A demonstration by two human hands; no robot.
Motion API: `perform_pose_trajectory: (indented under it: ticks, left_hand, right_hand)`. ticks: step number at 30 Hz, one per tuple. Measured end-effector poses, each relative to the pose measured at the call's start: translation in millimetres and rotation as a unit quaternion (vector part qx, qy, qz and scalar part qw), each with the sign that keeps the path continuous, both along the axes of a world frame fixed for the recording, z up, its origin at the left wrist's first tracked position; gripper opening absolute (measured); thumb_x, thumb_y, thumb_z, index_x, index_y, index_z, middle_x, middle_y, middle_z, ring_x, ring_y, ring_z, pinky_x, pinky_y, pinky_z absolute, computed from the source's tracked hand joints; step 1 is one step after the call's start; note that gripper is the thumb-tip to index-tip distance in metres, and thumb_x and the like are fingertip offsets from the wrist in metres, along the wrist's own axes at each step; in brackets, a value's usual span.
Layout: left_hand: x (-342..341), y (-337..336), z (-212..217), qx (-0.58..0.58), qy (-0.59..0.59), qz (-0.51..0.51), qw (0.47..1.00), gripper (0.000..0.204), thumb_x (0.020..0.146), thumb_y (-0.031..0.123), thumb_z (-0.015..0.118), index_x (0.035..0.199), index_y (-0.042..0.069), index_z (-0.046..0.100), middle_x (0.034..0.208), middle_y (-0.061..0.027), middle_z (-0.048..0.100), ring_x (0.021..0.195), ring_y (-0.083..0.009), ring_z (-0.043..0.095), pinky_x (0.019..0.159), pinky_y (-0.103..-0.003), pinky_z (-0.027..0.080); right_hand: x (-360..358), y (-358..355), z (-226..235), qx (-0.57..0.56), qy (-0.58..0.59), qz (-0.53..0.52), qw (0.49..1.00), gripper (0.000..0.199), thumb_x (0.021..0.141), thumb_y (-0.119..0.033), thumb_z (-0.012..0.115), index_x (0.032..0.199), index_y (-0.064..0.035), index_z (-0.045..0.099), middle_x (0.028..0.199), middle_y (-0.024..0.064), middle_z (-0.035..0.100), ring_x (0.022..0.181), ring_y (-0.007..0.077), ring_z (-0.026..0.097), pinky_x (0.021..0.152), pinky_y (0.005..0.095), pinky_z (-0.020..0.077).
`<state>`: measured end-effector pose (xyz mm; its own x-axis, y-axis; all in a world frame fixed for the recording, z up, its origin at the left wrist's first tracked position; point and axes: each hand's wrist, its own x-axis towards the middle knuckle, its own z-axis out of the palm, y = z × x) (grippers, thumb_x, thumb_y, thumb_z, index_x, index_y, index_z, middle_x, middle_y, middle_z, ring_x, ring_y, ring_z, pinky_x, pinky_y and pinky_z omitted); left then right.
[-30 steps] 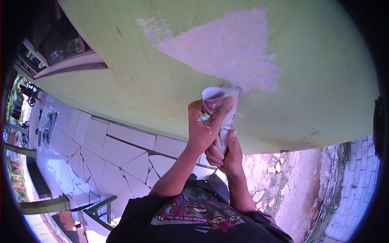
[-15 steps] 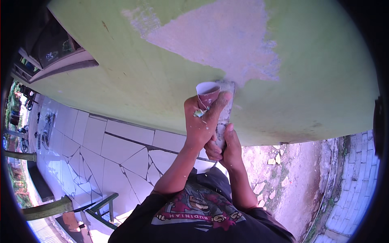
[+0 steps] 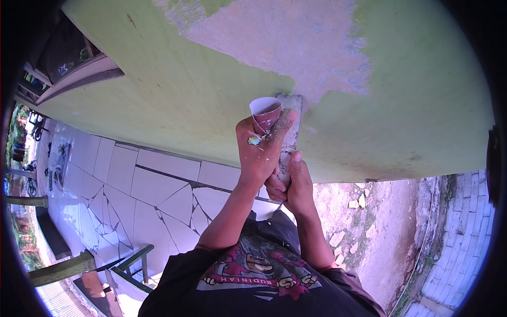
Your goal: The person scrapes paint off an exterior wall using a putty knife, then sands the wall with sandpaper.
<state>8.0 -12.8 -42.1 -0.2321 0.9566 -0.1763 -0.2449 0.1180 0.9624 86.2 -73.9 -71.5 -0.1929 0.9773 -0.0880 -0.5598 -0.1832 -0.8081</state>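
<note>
Up against the green wall [image 3: 211, 95], right by the bottom tip of a big pale patch [image 3: 301, 42], is a grubby flat scraper [image 3: 291, 124]. Its far end sits at the patch's edge, though I can't tell for sure if it's actually touching. Both hands are on it. Right hand [image 3: 297, 185] has its fingers closed around the handle end, thumb pointing up along it. Left hand [image 3: 259, 153] is further up, gripping too, thumb pressed along the blade; most of those fingers are hidden. Also stuffed in the left hand is a reddish-brown paper roll [image 3: 266, 115], white inside, open end up, just beside the scraper. Got some pale flakes [image 3: 254, 140] stuck on that hand as well. Down below it's white floor tiles [image 3: 163, 164] on the left, then dirt [image 3: 391, 232] with broken chunks [image 3: 354, 204] on the right.
</note>
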Motion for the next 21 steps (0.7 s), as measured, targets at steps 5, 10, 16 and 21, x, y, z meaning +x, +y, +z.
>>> perform_pose_trajectory:
  ticks: [5, 10, 16, 21]
  left_hand:
    - [6, 11, -51, 0.250, -0.004, 0.052, 0.967, 0.026, 0.078, 0.014, 0.080, 0.076, 0.001, 0.058, 0.079, -0.0024, 0.062, 0.071, -0.0065, 0.054, 0.065, -0.026, 0.045]
    - [-2, 9, -22, 0.079, 0.086, 0.036, 0.992, 0.050, 0.074, 0.027, 0.083, 0.094, 0.003, 0.044, 0.087, -0.0059, 0.056, 0.065, -0.0078, 0.055, 0.048, -0.022, 0.042]
    - [-5, -2, -41, 0.131, 0.073, 0.004, 0.989, 0.028, 0.079, 0.021, 0.080, 0.069, 0.001, 0.063, 0.066, 0.0006, 0.058, 0.067, -0.0041, 0.050, 0.064, -0.024, 0.044]
    - [-15, -5, 6, -0.015, 0.093, -0.059, 0.994, 0.036, 0.080, 0.021, 0.078, 0.063, -0.003, 0.057, 0.058, 0.0026, 0.052, 0.053, -0.0024, 0.043, 0.049, -0.025, 0.038]
  right_hand:
    - [-1, 3, -45, -0.011, -0.014, 0.011, 1.000, 0.054, 0.099, -0.056, 0.028, 0.084, -0.0059, 0.042, 0.054, -0.0020, 0.033, 0.039, 0.0063, 0.027, 0.036, 0.0223, 0.0208]
    - [5, 14, 6, 0.033, -0.029, 0.016, 0.999, 0.057, 0.098, -0.059, 0.030, 0.084, -0.0048, 0.043, 0.054, -0.0010, 0.036, 0.041, 0.0066, 0.031, 0.038, 0.0231, 0.0243]
    - [-7, -4, -30, -0.049, 0.017, 0.013, 0.999, 0.057, 0.098, -0.059, 0.029, 0.083, -0.0054, 0.043, 0.054, -0.0010, 0.035, 0.041, 0.0072, 0.031, 0.038, 0.0231, 0.0242]
    - [-12, -12, -19, -0.034, 0.019, 0.020, 0.999, 0.057, 0.098, -0.059, 0.028, 0.083, -0.0047, 0.042, 0.055, -0.0003, 0.035, 0.041, 0.0071, 0.031, 0.037, 0.0230, 0.0241]
